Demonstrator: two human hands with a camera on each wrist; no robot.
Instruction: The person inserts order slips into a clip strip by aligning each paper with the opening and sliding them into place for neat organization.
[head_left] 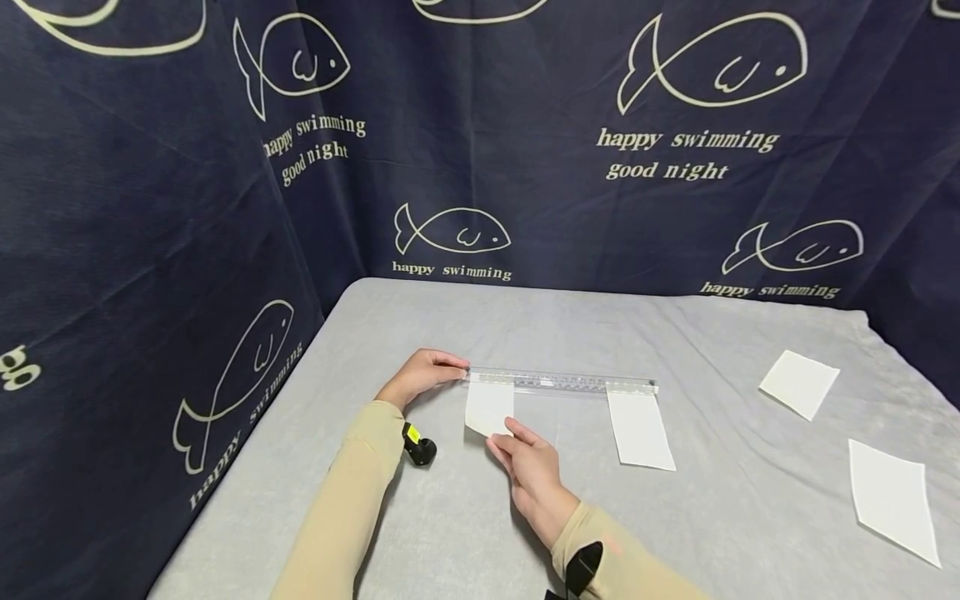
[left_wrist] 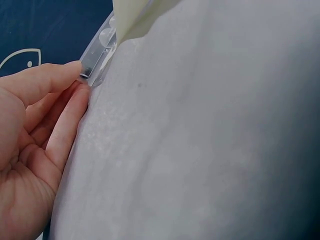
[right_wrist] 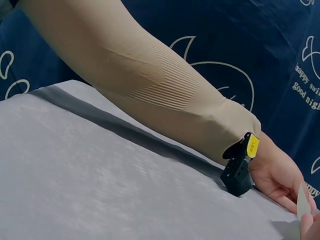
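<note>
A clear plastic ruler (head_left: 558, 382) lies crosswise on the table, with markings along its length. My left hand (head_left: 426, 375) pinches its left end; in the left wrist view the thumb and fingers of that hand (left_wrist: 45, 105) close on the ruler's tip (left_wrist: 95, 57). My right hand (head_left: 534, 475) pinches the near edge of a white paper piece (head_left: 489, 404), whose far edge meets the ruler near its left end. That near edge is lifted a little. A second white paper piece (head_left: 642, 427) lies flat, its far edge at the ruler's right end.
Two more white paper pieces, a smaller one (head_left: 799, 384) and a larger one (head_left: 894, 500), lie on the right side of the grey-covered table (head_left: 720, 517). A dark blue fish-print curtain (head_left: 555, 192) hangs behind and at the left. A black wrist camera (head_left: 420, 447) sits at my left cuff.
</note>
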